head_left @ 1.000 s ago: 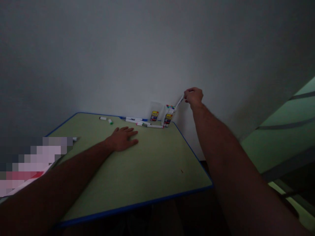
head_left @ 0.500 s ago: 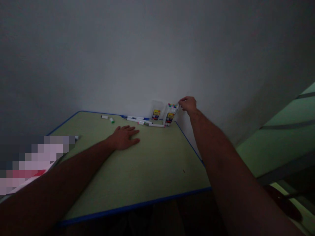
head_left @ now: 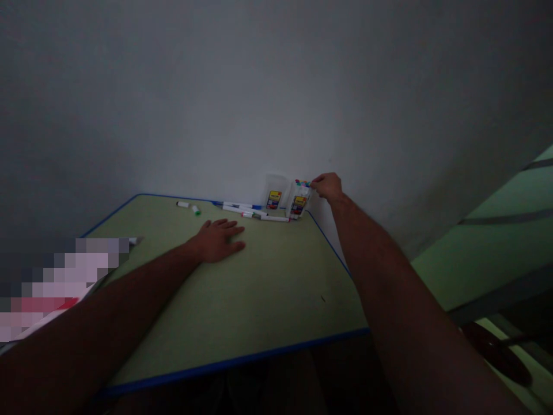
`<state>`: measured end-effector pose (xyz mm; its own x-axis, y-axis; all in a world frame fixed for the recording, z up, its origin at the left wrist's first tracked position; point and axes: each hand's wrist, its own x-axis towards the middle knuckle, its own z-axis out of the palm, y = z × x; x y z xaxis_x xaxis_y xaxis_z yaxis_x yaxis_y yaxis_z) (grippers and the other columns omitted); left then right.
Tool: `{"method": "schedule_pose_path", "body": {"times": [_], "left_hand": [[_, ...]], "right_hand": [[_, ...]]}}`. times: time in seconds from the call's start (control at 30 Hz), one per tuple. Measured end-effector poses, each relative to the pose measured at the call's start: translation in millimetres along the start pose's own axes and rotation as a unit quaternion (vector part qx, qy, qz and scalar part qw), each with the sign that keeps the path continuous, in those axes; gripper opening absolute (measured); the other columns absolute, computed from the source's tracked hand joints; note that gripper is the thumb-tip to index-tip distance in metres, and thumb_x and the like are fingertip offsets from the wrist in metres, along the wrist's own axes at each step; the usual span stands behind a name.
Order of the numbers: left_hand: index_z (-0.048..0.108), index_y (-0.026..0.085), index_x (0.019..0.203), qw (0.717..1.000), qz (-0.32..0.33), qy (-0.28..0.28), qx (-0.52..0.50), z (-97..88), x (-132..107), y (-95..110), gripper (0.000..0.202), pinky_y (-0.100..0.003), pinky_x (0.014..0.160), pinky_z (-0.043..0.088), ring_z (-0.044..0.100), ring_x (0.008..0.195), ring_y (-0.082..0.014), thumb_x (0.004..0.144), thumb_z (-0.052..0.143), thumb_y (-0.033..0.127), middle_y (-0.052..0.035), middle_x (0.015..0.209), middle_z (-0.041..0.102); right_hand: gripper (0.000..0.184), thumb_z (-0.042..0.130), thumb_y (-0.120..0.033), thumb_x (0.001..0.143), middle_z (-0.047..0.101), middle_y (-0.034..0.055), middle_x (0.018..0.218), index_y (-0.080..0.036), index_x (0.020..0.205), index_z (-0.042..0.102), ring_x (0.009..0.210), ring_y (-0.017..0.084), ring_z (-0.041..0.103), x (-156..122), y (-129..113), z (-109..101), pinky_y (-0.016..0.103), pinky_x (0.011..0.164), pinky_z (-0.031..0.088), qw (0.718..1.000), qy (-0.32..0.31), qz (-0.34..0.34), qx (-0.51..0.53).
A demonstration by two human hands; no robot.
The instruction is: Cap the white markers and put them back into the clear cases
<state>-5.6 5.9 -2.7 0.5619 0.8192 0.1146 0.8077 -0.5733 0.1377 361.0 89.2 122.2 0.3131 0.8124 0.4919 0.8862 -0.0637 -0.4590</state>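
Observation:
My left hand [head_left: 219,241] lies flat on the pale green table [head_left: 259,288], fingers spread, holding nothing. At the back right corner my right hand [head_left: 327,187] is closed in a pinch at the upper right edge of a clear plastic case [head_left: 299,204]. Several colourful tips show at that case's open top. Just left of it, a second clear case [head_left: 273,193] with the same yellow and blue label stands against the wall. In front of the cases lie several white markers [head_left: 275,218]. The exact grip of my right fingertips is small and dim.
A white marker piece with a black end [head_left: 182,204] and a green-ended one [head_left: 196,210] lie at the back left. A blurred-out pale sheet-like thing [head_left: 64,288] covers the left side. The wall [head_left: 242,115] rises behind the blue table edge.
My right hand has moved slightly left and down, closer to the case's top, and the case's flared right edge has drawn in. My left hand stays put.

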Motion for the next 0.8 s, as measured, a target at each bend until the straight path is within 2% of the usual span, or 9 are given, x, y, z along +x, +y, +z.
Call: {"method": "schedule_pose_path", "body": {"times": [0.4, 0.8], "left_hand": [[0.044, 0.029, 0.147, 1.000, 0.000, 0.000, -0.003, 0.1, -0.4, -0.5, 0.077, -0.057, 0.112, 0.021, 0.030, 0.144, -0.0343, 0.086, 0.030, 0.073, -0.0096, 0.156, 0.037], [0.043, 0.029, 0.148, 1.000, -0.009, -0.012, -0.003, -2.6, -0.7, 2.0, 0.077, -0.056, 0.113, 0.020, 0.029, 0.144, -0.0335, 0.085, 0.032, 0.073, -0.0084, 0.157, 0.036]], "right_hand": [[0.020, 0.071, -0.019, 0.070, 0.073, 0.0112, 0.082, -0.011, 0.087, 0.077, 0.081, 0.024, 0.071, 2.9, 2.3, -0.5, 0.033, 0.074, 0.056, 1.000, 0.008, -0.005, -0.005], [0.019, 0.075, -0.021, 0.069, 0.073, 0.0117, 0.079, -0.011, 0.085, 0.076, 0.081, 0.024, 0.071, -0.9, -0.9, -3.1, 0.033, 0.076, 0.055, 1.000, -0.008, 0.003, -0.013]]}}
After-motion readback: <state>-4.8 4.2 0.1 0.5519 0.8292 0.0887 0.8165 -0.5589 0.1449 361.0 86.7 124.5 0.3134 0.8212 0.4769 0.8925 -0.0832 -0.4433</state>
